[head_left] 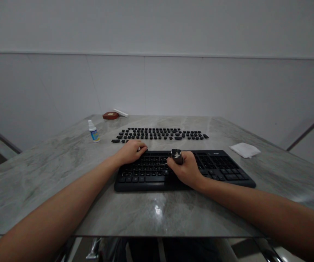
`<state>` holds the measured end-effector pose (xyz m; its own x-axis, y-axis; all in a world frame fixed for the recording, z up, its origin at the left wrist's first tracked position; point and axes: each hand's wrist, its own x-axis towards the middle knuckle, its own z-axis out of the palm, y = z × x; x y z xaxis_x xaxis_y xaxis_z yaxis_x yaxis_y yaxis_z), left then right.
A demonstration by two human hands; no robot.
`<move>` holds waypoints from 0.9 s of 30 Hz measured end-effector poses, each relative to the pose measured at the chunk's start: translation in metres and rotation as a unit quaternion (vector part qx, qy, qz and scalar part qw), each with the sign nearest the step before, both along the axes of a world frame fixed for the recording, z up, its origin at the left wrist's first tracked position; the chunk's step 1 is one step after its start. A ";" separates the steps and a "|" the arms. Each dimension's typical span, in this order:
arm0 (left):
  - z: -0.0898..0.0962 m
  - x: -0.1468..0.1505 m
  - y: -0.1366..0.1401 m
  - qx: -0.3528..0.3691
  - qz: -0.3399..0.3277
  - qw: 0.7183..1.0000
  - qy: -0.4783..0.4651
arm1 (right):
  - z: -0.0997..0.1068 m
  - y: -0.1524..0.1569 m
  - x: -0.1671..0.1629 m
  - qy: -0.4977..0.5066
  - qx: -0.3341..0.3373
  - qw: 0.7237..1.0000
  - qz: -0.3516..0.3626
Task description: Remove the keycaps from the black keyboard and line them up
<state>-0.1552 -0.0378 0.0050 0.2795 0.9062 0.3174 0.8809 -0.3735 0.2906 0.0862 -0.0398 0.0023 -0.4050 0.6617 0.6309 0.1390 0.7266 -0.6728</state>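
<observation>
A black keyboard (154, 187) lies flat at the front of the marbled table. Many of its main-block positions show small pale spots where caps are off, while the space bar and several keys around it are in place. My right hand (188, 169) is closed round the dark handle of a wire keycap puller (177, 156). The puller's thin wire loops stick out to the left above the keys. My left hand (132, 151) rests at the keyboard's far left edge, fingers curled over it and thumb along the rim; its fingertips are partly hidden.
Rows of loose black keycaps (151, 133) are laid out behind the keyboard. A small spray bottle (94, 131) stands to the left. A reddish-brown case (110, 115) and a white flat object (121, 113) lie at the back. White folded cloth or tissue (244, 149) lies right.
</observation>
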 end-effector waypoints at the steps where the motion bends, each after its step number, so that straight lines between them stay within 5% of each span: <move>1: 0.000 0.001 -0.001 0.001 -0.007 1.000 0.003 | 0.000 0.000 0.000 -0.002 -0.001 1.000 0.000; 15: 0.004 0.009 -0.006 0.002 -0.068 0.998 -0.007 | -0.001 0.001 0.000 -0.011 0.010 1.000 -0.004; 27: 0.000 0.002 0.000 0.022 0.030 0.999 -0.038 | 0.001 -0.001 0.001 -0.005 0.006 1.000 0.006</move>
<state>-0.1531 -0.0379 0.0048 0.1986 0.9055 0.3750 0.8781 -0.3344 0.3423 0.0871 -0.0406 0.0028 -0.4196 0.6491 0.6345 0.1376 0.7364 -0.6624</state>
